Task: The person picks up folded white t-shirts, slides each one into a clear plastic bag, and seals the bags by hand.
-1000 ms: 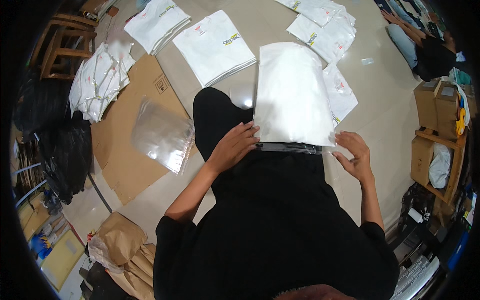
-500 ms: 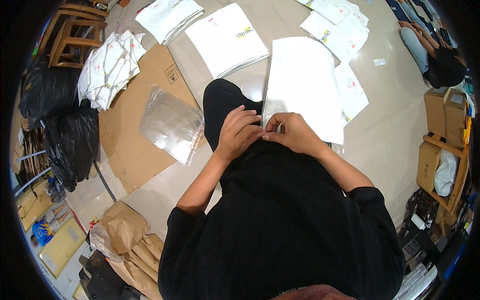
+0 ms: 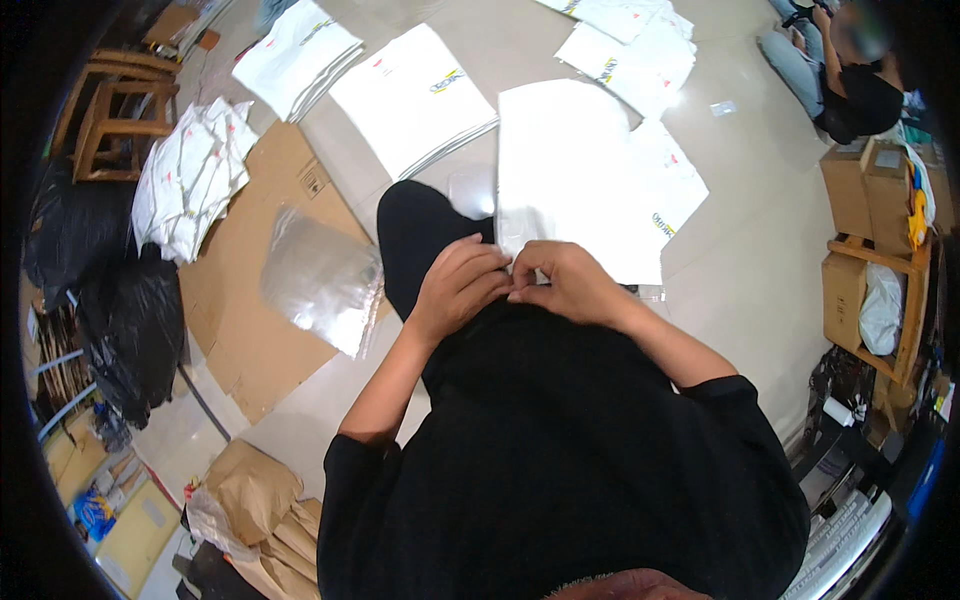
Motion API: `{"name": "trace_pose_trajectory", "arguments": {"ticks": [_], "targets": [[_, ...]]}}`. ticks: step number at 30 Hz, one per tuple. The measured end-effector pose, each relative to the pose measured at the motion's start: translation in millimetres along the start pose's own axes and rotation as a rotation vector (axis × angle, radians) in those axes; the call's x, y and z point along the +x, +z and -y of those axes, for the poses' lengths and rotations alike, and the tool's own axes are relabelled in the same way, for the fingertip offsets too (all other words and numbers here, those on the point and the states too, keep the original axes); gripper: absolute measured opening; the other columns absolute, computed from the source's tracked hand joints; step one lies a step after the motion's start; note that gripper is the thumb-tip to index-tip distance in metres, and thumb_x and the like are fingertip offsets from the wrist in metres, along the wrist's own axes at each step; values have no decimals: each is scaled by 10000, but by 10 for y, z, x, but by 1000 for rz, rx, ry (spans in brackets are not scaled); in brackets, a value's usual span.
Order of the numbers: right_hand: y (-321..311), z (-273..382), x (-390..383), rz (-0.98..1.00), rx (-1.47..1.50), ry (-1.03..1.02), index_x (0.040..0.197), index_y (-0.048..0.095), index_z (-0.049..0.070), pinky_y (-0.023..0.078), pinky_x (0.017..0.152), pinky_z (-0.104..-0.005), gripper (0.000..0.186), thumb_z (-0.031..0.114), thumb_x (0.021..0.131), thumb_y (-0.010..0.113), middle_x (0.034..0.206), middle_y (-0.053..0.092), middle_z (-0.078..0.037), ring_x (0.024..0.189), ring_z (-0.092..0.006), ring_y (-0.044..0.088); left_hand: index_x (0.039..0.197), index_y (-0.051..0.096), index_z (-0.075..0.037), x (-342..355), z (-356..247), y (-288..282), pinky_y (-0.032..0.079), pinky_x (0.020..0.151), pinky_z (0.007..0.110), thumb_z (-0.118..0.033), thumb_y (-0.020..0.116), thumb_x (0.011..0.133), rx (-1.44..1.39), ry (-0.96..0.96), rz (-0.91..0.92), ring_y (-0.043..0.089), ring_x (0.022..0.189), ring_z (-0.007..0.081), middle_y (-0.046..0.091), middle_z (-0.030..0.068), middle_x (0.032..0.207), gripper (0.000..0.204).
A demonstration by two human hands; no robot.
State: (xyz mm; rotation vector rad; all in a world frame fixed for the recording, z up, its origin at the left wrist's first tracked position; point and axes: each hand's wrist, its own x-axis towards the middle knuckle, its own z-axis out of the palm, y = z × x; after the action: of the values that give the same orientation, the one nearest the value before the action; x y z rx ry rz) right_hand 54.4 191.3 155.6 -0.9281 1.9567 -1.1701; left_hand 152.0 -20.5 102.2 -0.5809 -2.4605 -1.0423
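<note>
Head view, looking down: you are sitting with a white package (image 3: 565,170) lying in front of you, its near edge meeting your black clothing, its long axis running away from your body. Both hands are meeting at its near left corner, so most of it is lying forward and to the right of your fingertips. Your right hand (image 3: 572,285) is the nearer one, reaching over the near edge, thumb and forefinger almost closing together; your left hand (image 3: 462,285) is resting just outside the left edge, fingers loosely bent and close to the right fingertips. You cannot be told whether either hand is gripping the film, since the fingertips are hiding it. The package is looking like soft folded cloth, a smooth rectangle with a rounded far end, and shiny clear plastic is showing along its left side and at the near right corner. To your left, a fan of thin, glossy clear bags (image 3: 320,285) is lying on flat brown cardboard (image 3: 215,320). Beyond, a neat square stack of white shirts (image 3: 415,105) is sitting on smooth, pale floor tiles (image 3: 760,230), while a rumpled white heap (image 3: 192,180) is slumping farther left.
</note>
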Motion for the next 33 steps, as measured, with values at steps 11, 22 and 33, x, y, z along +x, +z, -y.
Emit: {"name": "trace_pose_trajectory", "arguments": {"ticks": [11, 22, 33], "targets": [[-687, -43, -1019, 278, 782, 83, 869, 585, 82, 531, 730, -348, 214, 137, 948, 777, 831, 648, -1, 818, -151, 662, 944, 726, -67, 5, -51, -64, 583, 936, 394, -98, 851, 792, -112, -14, 79, 693, 1073, 244, 727, 42, 1086, 200], [-360, -1328, -1979, -570, -95, 491, 1470, 611, 100, 460, 668, -254, 635, 14, 874, 812, 1060, 692, -53, 733, -73, 497, 911, 711, -73, -81, -44, 10, 583, 859, 361, -16, 851, 758, -202, -72, 127, 695, 1022, 255, 738, 34, 1059, 215], [-204, -1228, -1924, -811, 359, 304, 1210, 776, 27, 493, 838, -226, 209, 56, 1015, 706, 1164, 714, -37, 955, -90, 616, 890, 689, -54, 10, -88, -102, 559, 809, 331, 81, 833, 768, -335, -250, 90, 696, 912, 242, 779, 83, 1013, 231]]}}
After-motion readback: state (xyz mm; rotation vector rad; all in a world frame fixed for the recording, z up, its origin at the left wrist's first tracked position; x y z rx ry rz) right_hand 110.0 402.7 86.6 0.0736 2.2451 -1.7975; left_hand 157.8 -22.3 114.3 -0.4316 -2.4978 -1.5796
